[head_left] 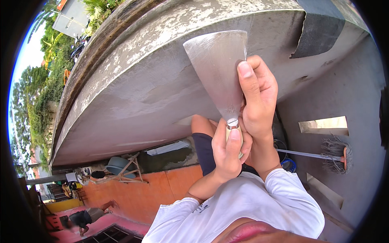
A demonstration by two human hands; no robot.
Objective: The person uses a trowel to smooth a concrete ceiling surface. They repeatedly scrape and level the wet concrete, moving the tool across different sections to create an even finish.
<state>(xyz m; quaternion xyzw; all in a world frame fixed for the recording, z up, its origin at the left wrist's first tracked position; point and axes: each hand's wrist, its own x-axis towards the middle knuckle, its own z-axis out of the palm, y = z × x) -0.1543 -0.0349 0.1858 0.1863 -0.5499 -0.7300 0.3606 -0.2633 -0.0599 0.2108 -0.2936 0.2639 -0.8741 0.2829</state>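
Upright in front of me is a putty knife [216, 67] with a wide, dull metal blade and a short pale handle. My left hand [229, 152] is closed around the handle, its thumb lying along the front just below the metal collar. Higher up, my right hand [259, 95] pinches the blade's right edge, thumb on the face and the other fingers curled behind. Part of the handle is hidden by the fingers. Behind the blade stretches a grey plastered wall [133, 101] with a worn, flaking top edge.
Dark sheet material [320, 30] drapes over the wall at the upper right. A long-handled brush [338, 156] leans on the right wall near a slot opening [324, 124]. Lower left are a grey-blue basin [120, 166] by a wooden stand, orange flooring [137, 194] and another person [87, 216].
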